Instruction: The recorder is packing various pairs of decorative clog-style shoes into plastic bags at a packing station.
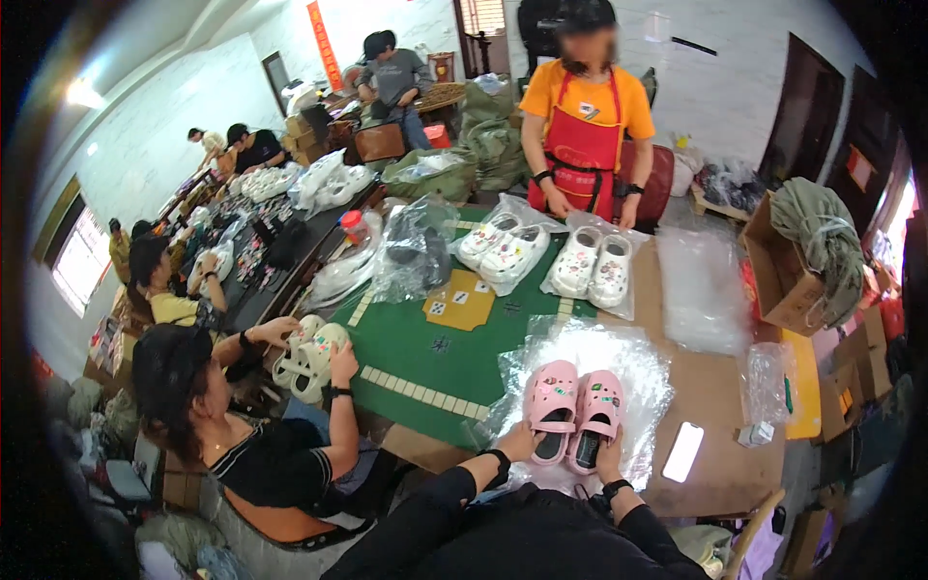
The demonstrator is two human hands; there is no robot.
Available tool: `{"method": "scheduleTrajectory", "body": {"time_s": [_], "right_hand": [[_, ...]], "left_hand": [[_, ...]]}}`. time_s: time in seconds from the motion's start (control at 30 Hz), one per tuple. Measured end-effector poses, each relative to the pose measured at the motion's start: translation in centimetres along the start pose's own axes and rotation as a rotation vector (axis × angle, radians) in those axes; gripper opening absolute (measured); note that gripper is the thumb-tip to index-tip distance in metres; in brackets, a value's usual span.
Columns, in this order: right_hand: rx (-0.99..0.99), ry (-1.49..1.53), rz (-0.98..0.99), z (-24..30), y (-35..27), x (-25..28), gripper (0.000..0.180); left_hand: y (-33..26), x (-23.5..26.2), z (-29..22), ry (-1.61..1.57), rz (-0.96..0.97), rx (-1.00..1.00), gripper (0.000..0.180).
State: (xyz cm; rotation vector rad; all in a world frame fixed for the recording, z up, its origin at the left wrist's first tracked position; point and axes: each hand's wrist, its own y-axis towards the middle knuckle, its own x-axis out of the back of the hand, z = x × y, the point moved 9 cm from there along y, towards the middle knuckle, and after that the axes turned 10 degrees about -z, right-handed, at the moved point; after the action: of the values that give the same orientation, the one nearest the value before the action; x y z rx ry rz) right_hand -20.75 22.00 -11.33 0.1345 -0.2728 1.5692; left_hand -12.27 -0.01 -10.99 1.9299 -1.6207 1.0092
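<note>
A pair of pink clogs with colourful charms lies side by side over clear plastic bags, toes pointing away from me. My left hand grips the left pink clog at its heel. At the heel of the right pink clog, my right hand is closed on its outer side. The fingers of both hands are partly hidden by the shoes. Right of my right hand, a phone with a white screen lies on the brown tabletop.
Bagged white clogs and another white pair lie across the green mat. A seated co-worker at left holds cream clogs; another person stands opposite. Plastic sleeves and a cardboard box are at right.
</note>
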Motion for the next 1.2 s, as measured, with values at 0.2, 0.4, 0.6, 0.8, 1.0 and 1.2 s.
{"method": "scheduleTrajectory", "body": {"time_s": [0.2,0.4,0.6,0.8,1.0,1.2], "right_hand": [[0.045,-0.028,0.077,0.4,-0.2,0.0,0.093],[-0.089,0.091,0.333,1.6,-1.0,-0.3,0.125],[-0.001,-0.046,0.331,0.6,-0.8,-0.4,0.126],[-0.036,-0.053,0.350,0.5,-0.8,-1.0,0.126],[-0.048,-0.036,0.326,-0.3,-0.3,-0.8,0.116],[0.006,0.029,0.307,-1.4,0.0,-1.1,0.102]], "left_hand": [[-0.5,2.0,-1.7,-0.031,-0.006,0.077,0.073],[-1.8,2.8,-2.5,0.012,0.121,0.101,0.101],[-2.0,3.2,-3.3,-0.024,0.091,0.125,0.118],[-1.0,1.5,-0.8,-0.018,0.026,0.112,0.096],[-1.6,1.6,-0.9,0.032,-0.168,0.128,0.058],[-2.5,2.2,-2.1,0.079,-0.031,0.173,0.055]]}}
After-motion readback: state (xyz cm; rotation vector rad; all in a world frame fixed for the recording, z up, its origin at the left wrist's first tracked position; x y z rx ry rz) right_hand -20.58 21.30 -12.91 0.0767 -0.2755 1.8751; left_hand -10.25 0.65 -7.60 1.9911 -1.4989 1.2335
